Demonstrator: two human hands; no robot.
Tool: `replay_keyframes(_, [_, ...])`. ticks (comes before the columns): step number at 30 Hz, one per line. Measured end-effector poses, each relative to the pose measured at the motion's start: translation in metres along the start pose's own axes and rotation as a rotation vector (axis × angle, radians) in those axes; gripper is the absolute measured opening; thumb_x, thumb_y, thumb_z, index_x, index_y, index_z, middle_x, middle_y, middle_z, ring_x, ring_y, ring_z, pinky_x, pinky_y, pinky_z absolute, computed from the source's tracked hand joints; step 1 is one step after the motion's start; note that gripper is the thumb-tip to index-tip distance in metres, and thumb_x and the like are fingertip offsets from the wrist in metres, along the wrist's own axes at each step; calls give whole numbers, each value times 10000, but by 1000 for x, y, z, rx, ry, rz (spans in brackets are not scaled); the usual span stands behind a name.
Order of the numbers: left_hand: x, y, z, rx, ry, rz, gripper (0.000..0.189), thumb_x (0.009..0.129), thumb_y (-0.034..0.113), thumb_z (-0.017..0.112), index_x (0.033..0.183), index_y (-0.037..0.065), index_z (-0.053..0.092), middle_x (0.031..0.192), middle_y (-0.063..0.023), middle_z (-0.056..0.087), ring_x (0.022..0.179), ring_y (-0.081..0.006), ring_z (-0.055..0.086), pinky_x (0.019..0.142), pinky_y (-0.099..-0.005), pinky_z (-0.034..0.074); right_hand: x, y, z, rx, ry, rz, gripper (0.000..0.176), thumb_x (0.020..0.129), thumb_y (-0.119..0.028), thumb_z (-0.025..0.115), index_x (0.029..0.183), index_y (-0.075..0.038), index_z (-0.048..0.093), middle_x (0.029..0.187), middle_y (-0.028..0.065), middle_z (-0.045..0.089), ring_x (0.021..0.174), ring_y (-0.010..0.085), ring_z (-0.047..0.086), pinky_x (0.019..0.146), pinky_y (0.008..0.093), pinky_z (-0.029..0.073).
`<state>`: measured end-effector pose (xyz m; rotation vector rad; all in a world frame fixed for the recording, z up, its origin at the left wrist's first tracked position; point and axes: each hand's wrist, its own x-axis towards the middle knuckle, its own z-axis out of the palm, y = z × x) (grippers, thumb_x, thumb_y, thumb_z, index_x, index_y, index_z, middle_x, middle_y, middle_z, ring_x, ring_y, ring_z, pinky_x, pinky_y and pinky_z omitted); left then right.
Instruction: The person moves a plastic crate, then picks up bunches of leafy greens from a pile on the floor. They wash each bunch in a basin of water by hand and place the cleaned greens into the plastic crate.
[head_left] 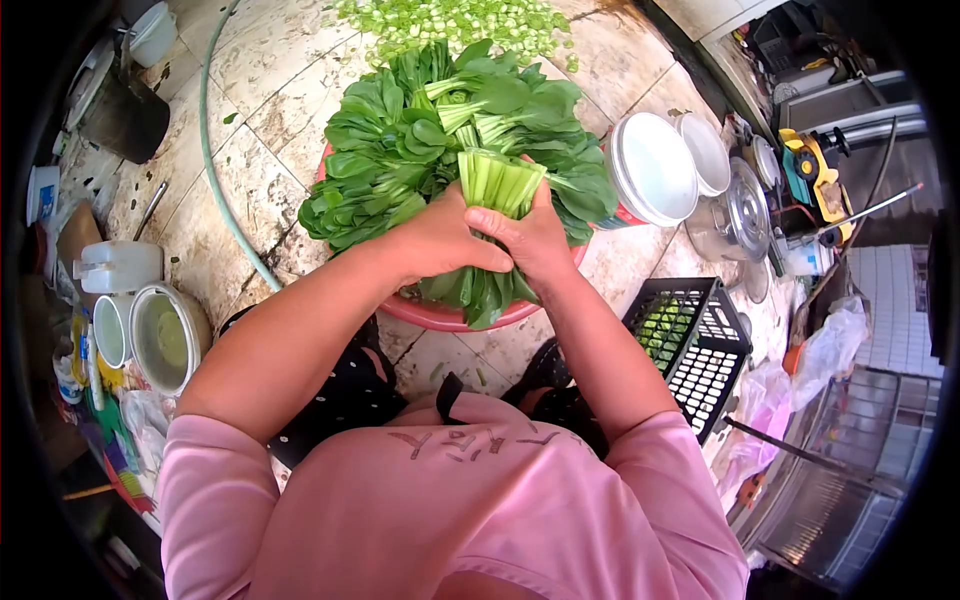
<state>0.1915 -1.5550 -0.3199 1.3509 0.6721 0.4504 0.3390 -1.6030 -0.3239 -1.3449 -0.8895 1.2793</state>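
A bunch of leafy greens [497,184] is gripped between both my hands, its pale cut stems pointing away from me and its leaves hanging toward me. My left hand [438,236] wraps the bunch from the left, with fingers partly hidden behind the stems. From the right, my right hand [528,238] closes round it, and the thumbs lie across the front. Beneath and beyond is a large heap of the same greens [390,140], piled above the rim of a red basin [440,318]. Some stems in the heap also point toward the middle.
Chopped pale-green pieces [455,25] lie on the tiled floor beyond the basin. White buckets [655,170] and a lidded metal pot [745,210] stand to the right, near a black crate [705,365] holding greens. A hose [208,150] runs along the left, beside several tubs [168,338].
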Motion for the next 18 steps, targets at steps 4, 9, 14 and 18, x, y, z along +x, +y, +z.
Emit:
replay_keyframes(4, [-1, 11, 4, -188, -92, -121, 830, 686, 103, 773, 1385, -3, 339, 1285, -108, 511, 1188, -200, 501, 996, -318, 409, -3, -5, -16, -201, 2, -58, 1011, 682, -180, 869, 1442, -6, 225, 1219, 105, 564, 1108, 170, 553, 951, 310, 453])
replay_keyframes(9, [1, 12, 18, 141, -94, -115, 911, 683, 189, 788, 1421, -17, 295, 1375, -133, 444, 1290, -239, 405, 1088, -346, 296, -9, -17, -42, -372, 34, -271, 1078, 581, -301, 908, 1421, -39, 286, 1205, 113, 574, 1109, 195, 559, 970, 319, 437])
replay_keyframes(14, [7, 17, 36, 291, -94, 11, 919, 679, 221, 787, 1421, -19, 300, 1388, -144, 433, 1293, -242, 403, 1096, -351, 279, -26, -40, -70, -460, -3, -352, 984, 594, -268, 878, 1381, -84, 317, 1188, 140, 583, 1083, 254, 587, 949, 347, 451])
replay_keyframes(18, [16, 20, 57, 282, -108, 78, 910, 691, 227, 768, 1432, -4, 294, 1397, -142, 428, 1304, -242, 400, 1105, -347, 266, -44, -54, -102, -485, -2, -406, 1009, 599, -278, 876, 1405, -115, 292, 1205, 132, 585, 1100, 279, 587, 954, 348, 453])
